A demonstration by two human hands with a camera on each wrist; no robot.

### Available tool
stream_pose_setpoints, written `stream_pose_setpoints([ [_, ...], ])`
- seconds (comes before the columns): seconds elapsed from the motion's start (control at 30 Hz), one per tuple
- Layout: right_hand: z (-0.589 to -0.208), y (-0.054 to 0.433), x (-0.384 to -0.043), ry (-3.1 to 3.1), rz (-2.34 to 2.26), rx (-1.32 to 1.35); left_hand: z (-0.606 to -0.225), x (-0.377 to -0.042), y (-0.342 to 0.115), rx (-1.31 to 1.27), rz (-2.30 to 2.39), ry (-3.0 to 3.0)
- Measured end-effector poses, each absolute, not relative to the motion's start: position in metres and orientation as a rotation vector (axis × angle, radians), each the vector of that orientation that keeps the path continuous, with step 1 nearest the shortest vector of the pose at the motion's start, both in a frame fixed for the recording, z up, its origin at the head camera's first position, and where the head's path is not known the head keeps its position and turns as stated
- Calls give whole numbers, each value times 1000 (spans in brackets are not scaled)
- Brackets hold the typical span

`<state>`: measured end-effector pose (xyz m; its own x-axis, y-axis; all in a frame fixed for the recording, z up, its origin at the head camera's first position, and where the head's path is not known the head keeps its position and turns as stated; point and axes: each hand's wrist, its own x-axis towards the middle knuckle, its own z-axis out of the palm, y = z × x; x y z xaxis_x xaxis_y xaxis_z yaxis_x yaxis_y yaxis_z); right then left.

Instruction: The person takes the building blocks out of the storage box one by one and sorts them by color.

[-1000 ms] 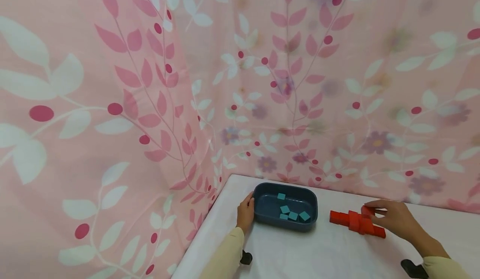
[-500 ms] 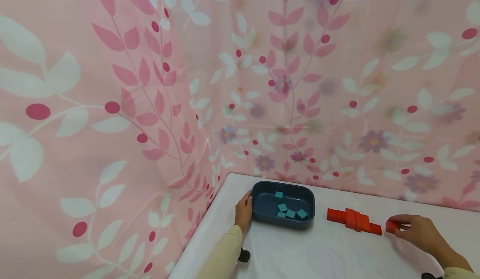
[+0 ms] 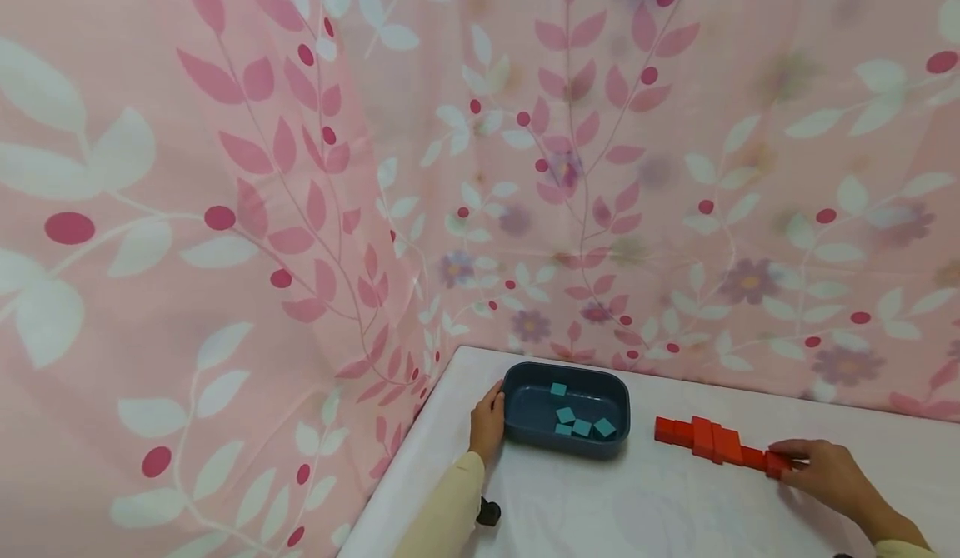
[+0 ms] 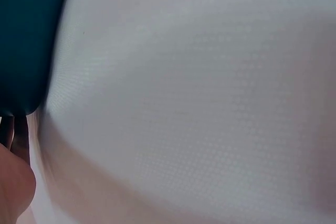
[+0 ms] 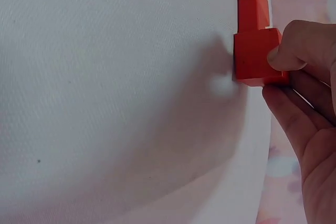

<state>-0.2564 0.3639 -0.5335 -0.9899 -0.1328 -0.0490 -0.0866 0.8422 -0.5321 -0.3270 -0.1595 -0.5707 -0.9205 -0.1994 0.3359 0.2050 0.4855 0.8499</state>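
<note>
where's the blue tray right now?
Head view: the blue tray sits on the white table, low in frame and just right of centre, left of the red blocks, with the left grip against its left end.

Dk teal container [image 4: 23, 40] top L, L hand [image 4: 16, 179] btm L, fingers touching it, wht textured cloth [image 4: 178, 82]

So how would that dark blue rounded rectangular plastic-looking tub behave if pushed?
The tub would probably stay stiff, as its shape looks even. Being low and wide, it would likely slide rather than tip. The flat teal squares scattered inside might shift.
</note>
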Motion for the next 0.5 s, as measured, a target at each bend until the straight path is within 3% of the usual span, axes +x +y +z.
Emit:
stream_pose_setpoints([
  [0.33, -537, 359, -263, 2901, -816, -113, -569, -330, -162, -4, -1431, -2368],
  [0.5, -522, 355, -262, 2966, -793, -216, -570, -328, -161, 13, -1459, -2387],
])
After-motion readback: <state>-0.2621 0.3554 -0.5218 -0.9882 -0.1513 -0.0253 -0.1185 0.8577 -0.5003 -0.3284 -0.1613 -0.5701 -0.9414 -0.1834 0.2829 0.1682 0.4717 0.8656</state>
